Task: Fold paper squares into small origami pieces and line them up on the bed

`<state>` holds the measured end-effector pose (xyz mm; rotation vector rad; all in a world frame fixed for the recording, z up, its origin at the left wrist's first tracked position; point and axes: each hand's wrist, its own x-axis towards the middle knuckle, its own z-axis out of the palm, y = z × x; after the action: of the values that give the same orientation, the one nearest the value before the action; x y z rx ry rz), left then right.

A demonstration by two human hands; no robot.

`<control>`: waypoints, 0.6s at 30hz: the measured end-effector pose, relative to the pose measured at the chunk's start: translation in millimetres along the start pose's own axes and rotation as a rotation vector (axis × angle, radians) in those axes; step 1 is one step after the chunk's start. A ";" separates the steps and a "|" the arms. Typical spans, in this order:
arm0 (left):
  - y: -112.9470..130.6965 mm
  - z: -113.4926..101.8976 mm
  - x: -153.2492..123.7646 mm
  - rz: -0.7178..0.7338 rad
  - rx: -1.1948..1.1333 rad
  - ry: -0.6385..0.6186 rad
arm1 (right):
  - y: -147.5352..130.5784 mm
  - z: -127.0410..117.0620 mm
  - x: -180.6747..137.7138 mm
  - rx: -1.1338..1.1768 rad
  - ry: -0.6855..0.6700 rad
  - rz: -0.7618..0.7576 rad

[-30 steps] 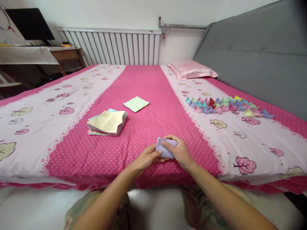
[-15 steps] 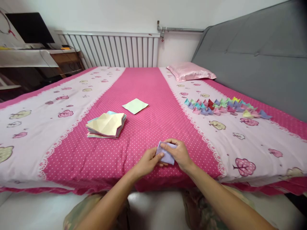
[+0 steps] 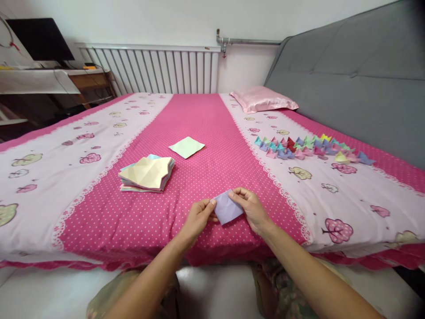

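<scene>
- The purple paper [image 3: 227, 209] is held up between both hands, just above the near part of the bedspread [image 3: 199, 115]; it is folded into a small flat shape, and faint creases can be seen on its face.
- By its flat form, this piece is judged to be only partly worked: some folds are made, but the raised points seen on the finished pieces are not yet formed.
- Its left corner is pinched by the left hand [image 3: 198, 217], the thumb laid on the front and the fingers curled behind, partly hidden.
- Its upper right edge is pinched by the right hand [image 3: 254, 208], the thumb pressed on the front; the index finger is bent close to the thumb, and how the other fingertips are set behind the paper cannot be told.
- Beyond the hands, a pale green sheet [image 3: 187, 147] is laid flat, apparently not worked to a finished shape.
- To the left, creased sheets are piled in a loose stack [image 3: 146, 173], cream on top; these appear to be left undone.
- To the right, many pointed paper pieces [image 3: 308, 151] are grouped in rows, seemingly completed.
</scene>
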<state>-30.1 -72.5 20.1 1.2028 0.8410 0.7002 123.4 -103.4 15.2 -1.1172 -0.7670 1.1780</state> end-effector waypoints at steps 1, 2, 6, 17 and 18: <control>0.3 -0.4 -0.1 0.007 -0.001 -0.002 | -0.5 0.2 -0.3 -0.010 -0.018 0.004; 0.2 -0.7 -0.1 0.012 0.000 -0.009 | -1.0 0.5 -0.8 -0.023 -0.040 0.012; -2.5 -1.6 1.1 0.024 0.022 -0.042 | -1.4 2.0 -2.7 -0.094 -0.093 0.045; 6.2 1.4 -2.5 0.001 0.056 -0.035 | 4.8 -1.5 3.6 -0.096 -0.026 -0.006; 6.8 2.3 -3.0 -0.003 0.045 -0.034 | 5.4 -1.3 3.9 -0.104 -0.021 -0.013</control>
<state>-29.9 -74.6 27.6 1.2502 0.8345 0.6594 123.9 -100.0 9.4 -1.1851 -0.8590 1.1510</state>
